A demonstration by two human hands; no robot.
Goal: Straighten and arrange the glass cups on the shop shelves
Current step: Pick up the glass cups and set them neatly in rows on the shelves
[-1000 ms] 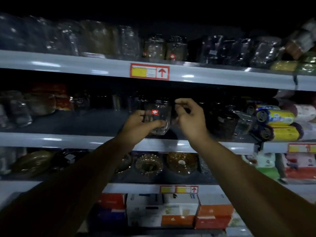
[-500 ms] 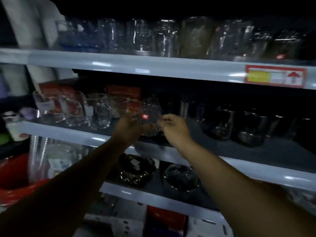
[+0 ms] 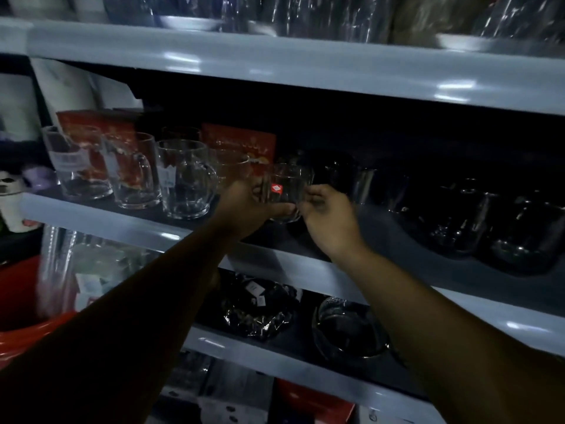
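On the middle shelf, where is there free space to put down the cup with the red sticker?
The bare patch for the cup is the front strip of the middle shelf, between the right hand and the dark mugs further right. Left of the left hand, the clear mugs stand close together, so there it is crowded.

The left hand (image 3: 247,206) hides the bottom of the glass cup (image 3: 289,191), and the words on its red sticker (image 3: 276,188) are too small to read. The dark glasses (image 3: 458,228) on the right are lost in shadow. The top edge cuts off the wrapped things (image 3: 305,13)
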